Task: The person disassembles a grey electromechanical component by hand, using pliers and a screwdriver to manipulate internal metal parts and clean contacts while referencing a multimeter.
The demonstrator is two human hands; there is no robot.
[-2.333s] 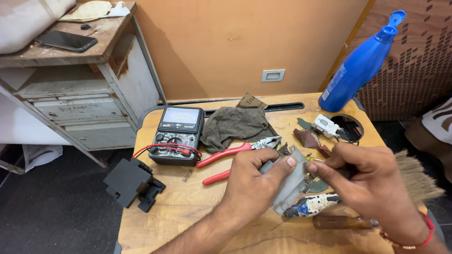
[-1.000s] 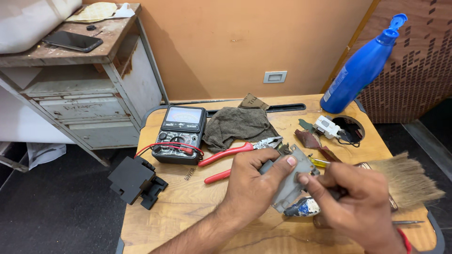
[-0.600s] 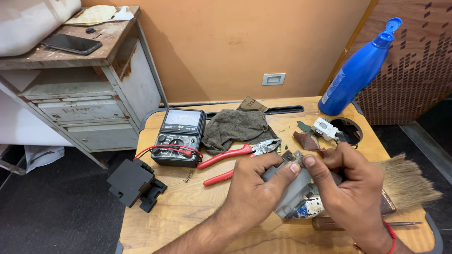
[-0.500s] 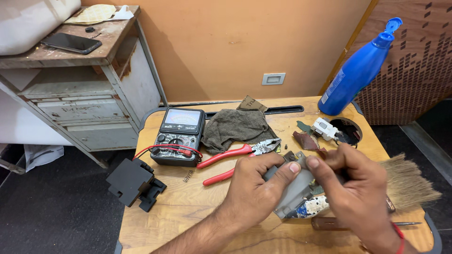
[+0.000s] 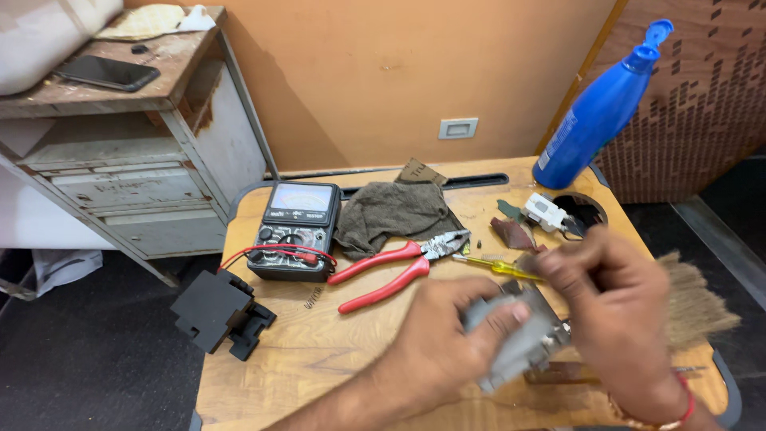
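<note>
My left hand [image 5: 447, 335] grips a small grey boxy part [image 5: 519, 343] over the near right of the wooden table [image 5: 319, 351]. My right hand [image 5: 614, 311] is closed around the part's right side, blurred by motion, and hides most of it. A yellow-handled screwdriver [image 5: 495, 267] lies just beyond my fingers. Red-handled pliers [image 5: 391, 271] lie to the left of the hands.
A black analog multimeter [image 5: 295, 231] with red leads and a grey rag [image 5: 395, 211] sit at the back. A blue bottle [image 5: 598, 112] stands back right near a white plug [image 5: 546, 214]. A brush [image 5: 702, 303] lies right; a black plastic part [image 5: 219, 311] overhangs the left edge.
My right hand came up from the table's near right to the grey part and closed over it. The left hand kept its hold throughout.
</note>
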